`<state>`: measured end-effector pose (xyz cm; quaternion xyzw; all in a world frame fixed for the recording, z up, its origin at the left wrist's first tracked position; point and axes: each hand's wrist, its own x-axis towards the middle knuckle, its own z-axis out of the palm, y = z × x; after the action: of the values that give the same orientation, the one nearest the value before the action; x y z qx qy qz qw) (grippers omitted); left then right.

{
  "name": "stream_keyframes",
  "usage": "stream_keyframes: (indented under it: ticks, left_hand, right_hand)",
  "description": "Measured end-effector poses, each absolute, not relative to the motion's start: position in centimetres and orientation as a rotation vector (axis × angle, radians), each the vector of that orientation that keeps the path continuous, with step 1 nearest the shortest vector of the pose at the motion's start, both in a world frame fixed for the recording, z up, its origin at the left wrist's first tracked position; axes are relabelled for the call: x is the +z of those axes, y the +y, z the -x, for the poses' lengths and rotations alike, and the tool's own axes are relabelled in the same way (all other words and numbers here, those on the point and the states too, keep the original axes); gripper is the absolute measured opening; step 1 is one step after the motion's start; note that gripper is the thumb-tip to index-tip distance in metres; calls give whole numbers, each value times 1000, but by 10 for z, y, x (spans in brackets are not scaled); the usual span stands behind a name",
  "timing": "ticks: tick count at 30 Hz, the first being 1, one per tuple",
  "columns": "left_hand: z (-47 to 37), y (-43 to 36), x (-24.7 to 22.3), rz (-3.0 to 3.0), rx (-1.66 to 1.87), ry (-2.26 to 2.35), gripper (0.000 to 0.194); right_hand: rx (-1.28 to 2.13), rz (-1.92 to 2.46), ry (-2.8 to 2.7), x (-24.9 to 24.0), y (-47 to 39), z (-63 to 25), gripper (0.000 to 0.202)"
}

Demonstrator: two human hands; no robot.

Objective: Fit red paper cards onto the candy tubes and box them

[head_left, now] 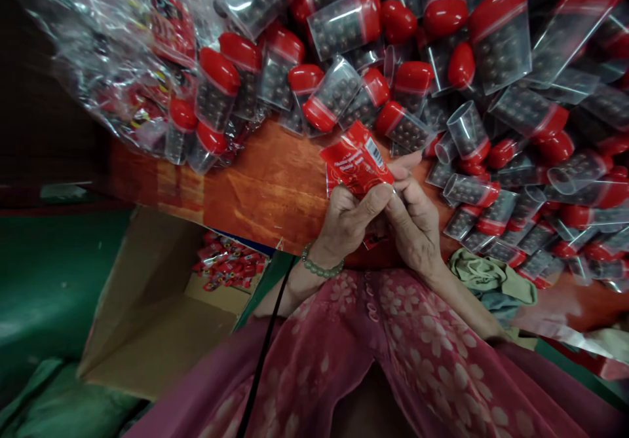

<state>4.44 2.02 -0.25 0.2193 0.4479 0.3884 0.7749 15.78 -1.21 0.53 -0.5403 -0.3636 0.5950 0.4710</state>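
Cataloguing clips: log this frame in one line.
left hand: holding red packet | right hand: holding same packet | beyond: piled red-capped containers | lower left: open cardboard box

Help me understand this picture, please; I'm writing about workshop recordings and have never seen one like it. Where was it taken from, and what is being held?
There is no machine here: you see a person's two bare hands. The only view comes from a camera worn on that person's head, looking forward and down. The left hand, with a beaded bracelet at its wrist, and the right hand hold a red packet with white print and a barcode.

On the wooden table lie many clear, red-ended containers with dark beads inside. At the upper left is a clear plastic bag. Lower left, a cardboard box holds small red packs.
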Motion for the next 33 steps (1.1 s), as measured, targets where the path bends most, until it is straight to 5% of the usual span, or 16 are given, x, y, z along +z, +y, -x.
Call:
stream_keyframes:
  ticks: [8,13,18,25,33]
  left_hand:
    - [-36,27,-5,-608,878,801,57]
    - [-34,34,-3,-556,960,865,33]
    - [-38,35,-4,-460,972,807,30]
    - [-37,29,-6,-490,876,886,42]
    - [-33,37,6,-513,945,977,39]
  right_hand:
    - [1571,1243,-872,10,-9,-161,22]
    - [1347,1396,-1123,12,-8,-161,22]
    - [1177,1476,-1213,11,-8,-160,22]
    - [1672,1184,-798,5,-4,-164,23]
    - [1594,1285,-814,11,-5,-168,30]
